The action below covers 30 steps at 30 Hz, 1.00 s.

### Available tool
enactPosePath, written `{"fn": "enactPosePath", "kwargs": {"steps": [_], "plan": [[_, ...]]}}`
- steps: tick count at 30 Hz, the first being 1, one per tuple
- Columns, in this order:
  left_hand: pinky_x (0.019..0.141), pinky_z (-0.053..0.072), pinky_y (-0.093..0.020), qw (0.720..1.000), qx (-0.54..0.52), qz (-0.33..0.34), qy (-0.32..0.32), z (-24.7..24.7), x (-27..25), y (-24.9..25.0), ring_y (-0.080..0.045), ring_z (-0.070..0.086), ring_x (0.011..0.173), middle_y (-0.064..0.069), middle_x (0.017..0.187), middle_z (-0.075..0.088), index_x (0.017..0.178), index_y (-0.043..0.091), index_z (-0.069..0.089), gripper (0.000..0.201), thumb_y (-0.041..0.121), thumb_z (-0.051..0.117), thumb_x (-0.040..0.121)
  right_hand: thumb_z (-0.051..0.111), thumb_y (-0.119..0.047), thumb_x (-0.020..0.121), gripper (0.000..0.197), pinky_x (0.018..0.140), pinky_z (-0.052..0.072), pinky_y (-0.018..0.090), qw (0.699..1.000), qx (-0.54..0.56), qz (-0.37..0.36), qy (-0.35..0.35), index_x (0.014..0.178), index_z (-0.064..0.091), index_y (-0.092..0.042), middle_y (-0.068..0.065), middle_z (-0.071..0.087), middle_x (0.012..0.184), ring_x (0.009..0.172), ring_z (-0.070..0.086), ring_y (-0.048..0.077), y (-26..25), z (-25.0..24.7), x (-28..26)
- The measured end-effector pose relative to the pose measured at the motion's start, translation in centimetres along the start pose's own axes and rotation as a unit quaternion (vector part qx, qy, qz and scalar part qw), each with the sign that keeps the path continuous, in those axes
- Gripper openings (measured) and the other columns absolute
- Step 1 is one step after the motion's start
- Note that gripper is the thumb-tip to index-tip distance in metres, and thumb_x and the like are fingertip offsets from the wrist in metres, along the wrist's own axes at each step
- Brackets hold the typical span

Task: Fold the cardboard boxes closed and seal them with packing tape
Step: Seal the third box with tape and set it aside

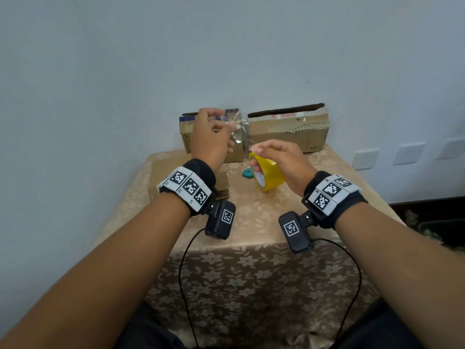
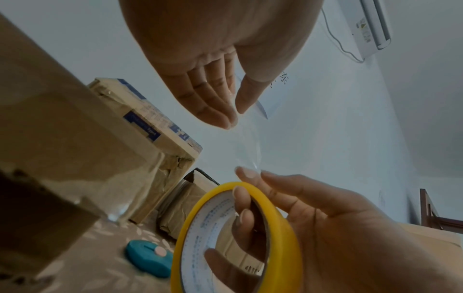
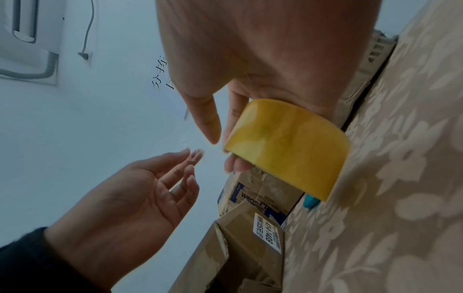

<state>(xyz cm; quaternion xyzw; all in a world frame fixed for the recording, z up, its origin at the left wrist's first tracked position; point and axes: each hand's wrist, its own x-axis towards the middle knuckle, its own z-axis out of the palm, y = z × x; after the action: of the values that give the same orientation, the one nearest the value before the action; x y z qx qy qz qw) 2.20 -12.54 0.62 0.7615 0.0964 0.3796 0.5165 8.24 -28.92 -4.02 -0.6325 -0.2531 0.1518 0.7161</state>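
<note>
Right hand (image 1: pixel 279 159) at frame centre, fingers curled through the core of the yellow tape roll (image 1: pixel 266 175), thumb on its rim. Left hand (image 1: pixel 211 137) just left of it and higher, fingertips pinching the pulled-out clear tape strip (image 1: pixel 239 133); strip runs between the two hands.

Writing: blue label on the small box (image 3: pixel 253 198) reads "WROD…", partial. White barcode sticker on the near box (image 3: pixel 269 236), digits too blurred to read. Red symbols on the torn box (image 1: pixel 289 129), upper right, illegible. Chinese characters on the wall, partly hidden.

Teal cutter (image 2: pixel 148 257) lies on the floral tablecloth (image 1: pixel 251 273). Pale blue wall; wall-mounted unit at top corner of the wrist views.
</note>
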Motion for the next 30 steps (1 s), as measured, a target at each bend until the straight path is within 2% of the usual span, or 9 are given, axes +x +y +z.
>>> {"fn": "enactPosePath", "kwargs": {"steps": [4, 9, 14, 17, 19, 21, 24, 27, 30], "plan": [[0.072, 0.062, -0.043, 0.999, 0.016, 0.0, 0.031, -0.6, 0.4, -0.3, -0.005, 0.067, 0.08, 0.009, 0.084, 0.075, 0.107, 0.017, 0.058, 0.021, 0.018, 0.07, 0.091, 0.066, -0.007, 0.097, 0.017, 0.082, 0.059, 0.037, 1.0, -0.001, 0.005, -0.008, 0.112, 0.074, -0.006, 0.02, 0.075, 0.088, 0.078, 0.069, 0.027, 0.0, 0.0, 0.1], [0.072, 0.064, -0.044, 1.0, -0.027, -0.01, 0.009, -0.5, 0.0, -0.2, -0.021, 0.074, 0.086, -0.009, 0.093, 0.075, 0.11, 0.017, 0.053, 0.025, 0.009, 0.069, 0.092, 0.065, -0.009, 0.098, 0.016, 0.083, 0.059, 0.039, 1.0, 0.0, 0.004, -0.011, 0.111, 0.074, -0.005, 0.019, 0.074, 0.086, 0.078, 0.067, 0.028, -0.1, 0.2, -0.1], [0.067, 0.064, -0.037, 0.997, -0.055, -0.026, 0.044, -0.9, 0.4, 0.4, -0.023, 0.074, 0.094, 0.001, 0.125, 0.06, 0.137, 0.025, 0.041, 0.052, 0.009, 0.066, 0.094, 0.054, -0.007, 0.103, 0.028, 0.082, 0.055, 0.048, 0.998, 0.058, 0.023, 0.003, 0.129, 0.06, -0.011, 0.027, 0.072, 0.088, 0.077, 0.065, 0.035, -0.1, 0.2, 0.1], [0.067, 0.064, -0.036, 0.998, -0.039, -0.042, -0.009, -1.1, 0.1, 0.4, -0.023, 0.076, 0.081, 0.002, 0.145, 0.046, 0.149, 0.029, 0.033, 0.069, 0.003, 0.065, 0.093, 0.044, -0.005, 0.104, 0.035, 0.08, 0.055, 0.047, 0.995, 0.09, 0.03, 0.01, 0.138, 0.052, -0.012, 0.029, 0.072, 0.091, 0.077, 0.067, 0.037, -0.2, 0.2, 0.3], [0.068, 0.063, -0.034, 0.998, 0.005, -0.019, -0.057, -0.7, -0.4, 0.1, -0.023, 0.075, 0.09, 0.003, 0.15, 0.044, 0.15, 0.03, 0.035, 0.071, 0.006, 0.069, 0.092, 0.041, -0.006, 0.104, 0.039, 0.087, 0.056, 0.049, 0.997, 0.073, 0.033, 0.01, 0.139, 0.052, -0.02, 0.025, 0.076, 0.099, 0.086, 0.072, 0.037, -0.2, 0.2, 0.4], [0.068, 0.064, -0.034, 0.995, 0.059, 0.011, -0.079, -0.3, -0.8, -0.2, -0.02, 0.07, 0.103, 0.007, 0.141, 0.052, 0.145, 0.03, 0.043, 0.062, 0.016, 0.071, 0.092, 0.041, -0.008, 0.105, 0.039, 0.089, 0.056, 0.047, 0.998, 0.056, 0.037, 0.014, 0.137, 0.053, -0.026, 0.02, 0.077, 0.103, 0.093, 0.074, 0.033, -0.2, 0.4, 0.3], [0.066, 0.064, -0.041, 0.995, 0.068, 0.009, -0.073, -0.1, -0.7, -0.1, -0.016, 0.075, 0.076, -0.002, 0.111, 0.067, 0.128, 0.024, 0.053, 0.035, 0.02, 0.067, 0.096, 0.045, -0.009, 0.105, 0.039, 0.071, 0.059, 0.034, 0.997, 0.059, 0.038, 0.029, 0.14, 0.054, -0.023, 0.02, 0.077, 0.105, 0.088, 0.075, 0.029, -0.4, 0.4, 0.1], [0.06, 0.06, -0.038, 0.993, 0.103, -0.002, -0.057, -0.8, -0.1, 0.1, -0.019, 0.072, 0.059, -0.015, 0.098, 0.068, 0.115, 0.021, 0.053, 0.026, 0.014, 0.065, 0.094, 0.048, -0.006, 0.104, 0.04, 0.056, 0.056, 0.026, 0.996, 0.074, 0.039, 0.043, 0.141, 0.054, -0.02, 0.023, 0.075, 0.108, 0.08, 0.075, 0.027, -0.4, 0.3, -0.1], [0.07, 0.062, -0.04, 0.985, 0.157, -0.039, -0.056, -1.9, 0.7, -0.5, -0.017, 0.068, 0.059, -0.003, 0.093, 0.068, 0.109, 0.02, 0.054, 0.029, 0.007, 0.068, 0.086, 0.049, -0.004, 0.103, 0.041, 0.054, 0.056, 0.026, 0.995, 0.081, 0.04, 0.049, 0.141, 0.054, -0.019, 0.025, 0.075, 0.108, 0.077, 0.075, 0.026, -0.4, 0.2, -0.1]]}}
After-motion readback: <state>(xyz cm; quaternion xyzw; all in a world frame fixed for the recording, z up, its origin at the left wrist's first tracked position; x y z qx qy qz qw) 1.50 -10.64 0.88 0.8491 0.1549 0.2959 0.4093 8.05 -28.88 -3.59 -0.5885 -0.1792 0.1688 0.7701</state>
